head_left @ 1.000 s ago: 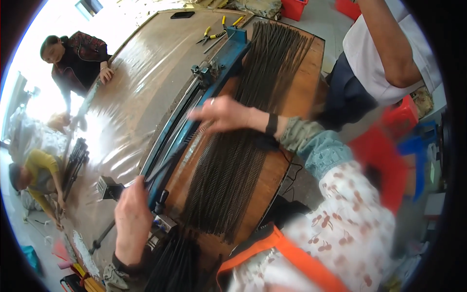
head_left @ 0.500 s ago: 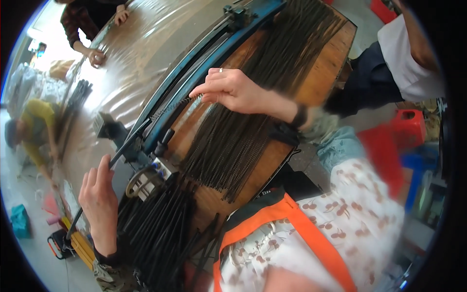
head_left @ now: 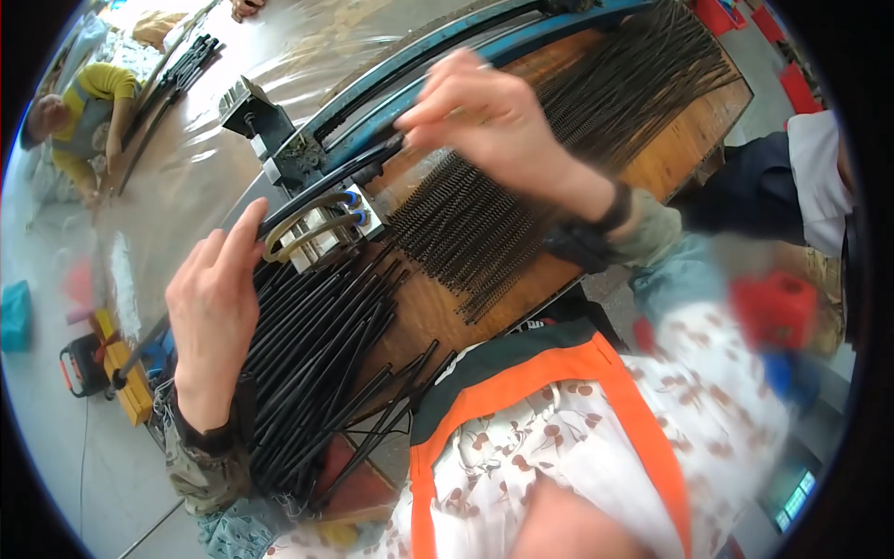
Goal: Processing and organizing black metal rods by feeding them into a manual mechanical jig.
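Note:
My left hand is closed around a long black tube, which slants from the lower left up toward the middle, past a small clamp-like fixture. At the tube's upper end is my right hand, its fingers curled together and blurred by motion. What lies between those fingertips, if anything, I cannot make out; no spring shows outside the tube end. Many dark coil springs lie side by side on the wooden table to the right. Below the tube, a pile of black tubes reaches toward my lap.
A blue rail runs along the table, with a metal block and air cylinder with looped hoses at its near end. Clear plastic sheeting covers the far table. One person in yellow works at the far left; another sits at right.
The view has shifted, and the fixture now appears higher. Half a second ago my right hand held a spring stretching to the tube's end; now that hand is at the tube end, the spring no longer visible.

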Available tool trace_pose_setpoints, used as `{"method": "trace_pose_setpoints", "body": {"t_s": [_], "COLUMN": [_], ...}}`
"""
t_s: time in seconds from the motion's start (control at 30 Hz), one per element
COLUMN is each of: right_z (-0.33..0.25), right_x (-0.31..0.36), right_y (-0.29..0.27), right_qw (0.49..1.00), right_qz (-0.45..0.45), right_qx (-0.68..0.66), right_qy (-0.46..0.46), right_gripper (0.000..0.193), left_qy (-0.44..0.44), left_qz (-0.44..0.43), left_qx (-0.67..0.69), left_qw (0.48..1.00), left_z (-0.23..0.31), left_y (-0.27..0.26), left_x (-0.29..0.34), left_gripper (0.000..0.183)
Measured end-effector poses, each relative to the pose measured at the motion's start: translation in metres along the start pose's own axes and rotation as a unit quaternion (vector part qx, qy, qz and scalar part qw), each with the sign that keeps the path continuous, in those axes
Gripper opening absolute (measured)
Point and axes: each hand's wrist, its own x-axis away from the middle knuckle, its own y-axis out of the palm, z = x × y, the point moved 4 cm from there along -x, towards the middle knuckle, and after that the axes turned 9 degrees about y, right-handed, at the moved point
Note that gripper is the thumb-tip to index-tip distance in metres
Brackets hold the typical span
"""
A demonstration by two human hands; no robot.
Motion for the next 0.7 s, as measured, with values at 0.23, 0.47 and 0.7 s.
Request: {"method": "trace_pose_setpoints", "body": {"t_s": [0.23, 0.47, 0.7], "right_z": [0.025, 0.038, 0.063], "right_x": [0.007, -0.009, -0.058], "right_y": [-0.014, -0.025, 0.027], "right_qw": [0.963, 0.917, 0.985], "right_qz": [0.073, 0.114, -0.112], "right_qx": [0.200, 0.334, 0.058], "right_qy": [-0.166, -0.188, 0.115], "right_gripper": [0.045, 0.029, 0.019], "left_qy": [-0.029, -0.170, -0.153], "left_qz": [0.023, 0.106, 0.186], "left_qx": [-0.040, -0.058, -0.145], "left_qw": [0.998, 0.978, 0.960], "left_z": [-0.016, -0.073, -0.095], "left_y": [-0.011, -0.031, -0.085], "left_x": [0.025, 0.059, 0.077], "left_gripper": [0.044, 0.027, 0.024]}}
